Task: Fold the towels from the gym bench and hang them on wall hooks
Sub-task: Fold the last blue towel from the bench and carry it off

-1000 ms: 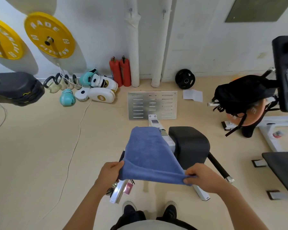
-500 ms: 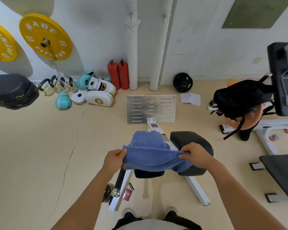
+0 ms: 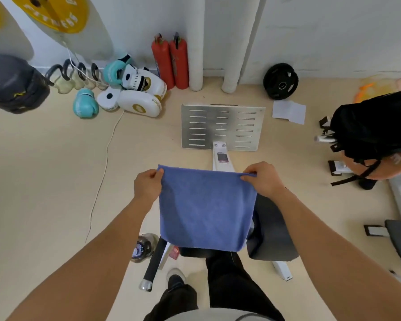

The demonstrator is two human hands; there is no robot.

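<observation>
A blue towel (image 3: 206,209) hangs flat as a folded rectangle in front of me, held up by its top edge. My left hand (image 3: 147,184) pinches the top left corner. My right hand (image 3: 263,179) pinches the top right corner. The towel hangs over the black padded seat of the gym bench (image 3: 271,235), hiding most of it. No wall hooks are in view.
A slotted metal footplate (image 3: 222,126) lies on the floor ahead, two red extinguishers (image 3: 170,63) and two white pipes (image 3: 196,42) behind it. Boxing gloves and pads (image 3: 130,91) lie left. A black backpack (image 3: 370,128) sits right. A bottle (image 3: 144,247) lies near my feet.
Both hands have lifted the towel off the bench and pushed it forward, so it now hangs straight down from its top edge. The view has tilted down and closer to the floor.
</observation>
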